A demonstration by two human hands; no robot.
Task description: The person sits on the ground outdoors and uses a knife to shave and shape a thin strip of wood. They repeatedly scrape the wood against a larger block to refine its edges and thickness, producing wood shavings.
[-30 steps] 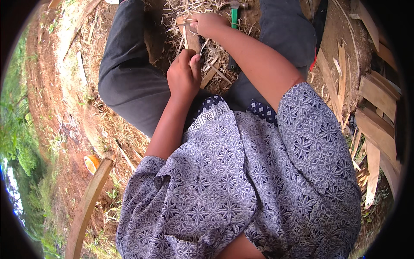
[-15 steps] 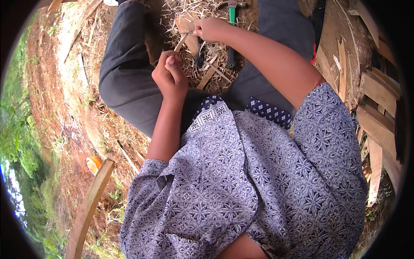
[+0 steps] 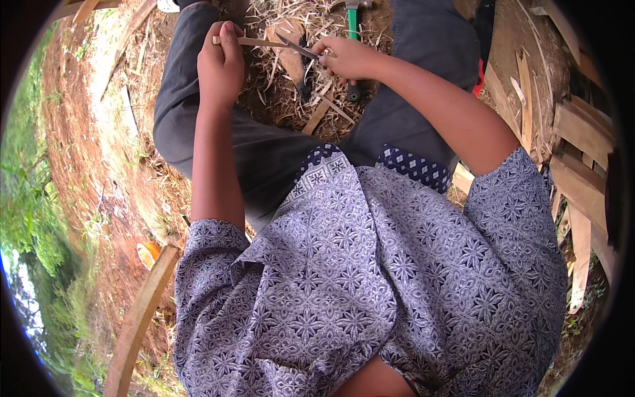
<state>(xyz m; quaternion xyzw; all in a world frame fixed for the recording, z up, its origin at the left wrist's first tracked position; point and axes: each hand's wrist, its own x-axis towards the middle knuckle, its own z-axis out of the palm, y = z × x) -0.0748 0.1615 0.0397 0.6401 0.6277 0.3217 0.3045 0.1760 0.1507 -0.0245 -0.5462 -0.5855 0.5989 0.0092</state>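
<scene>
My left hand (image 3: 221, 63) is closed around one end of a thin wooden stick (image 3: 259, 42), which points to the right. A knife (image 3: 299, 47) is in my right hand (image 3: 349, 58), its handle hidden by the fingers. The dark blade slants up and left, crossing the stick near its far end; I cannot tell whether they touch. Below them a flat wooden block (image 3: 290, 61) lies among wood shavings (image 3: 271, 89) between my legs. Beside my right hand lies a hammer (image 3: 352, 25) with a green and black handle, partly hidden behind that hand.
A short wood strip (image 3: 317, 116) lies on the shavings near me. Several wooden boards (image 3: 582, 132) are piled at the right. On the left, a curved wooden beam (image 3: 142, 317) rises near an orange object (image 3: 149, 253), with bare reddish soil (image 3: 79, 132) beyond.
My left hand has moved up and left with the stick, which now lies nearly level. My right hand has shifted slightly right and down, and the knife blade now shows clearly.
</scene>
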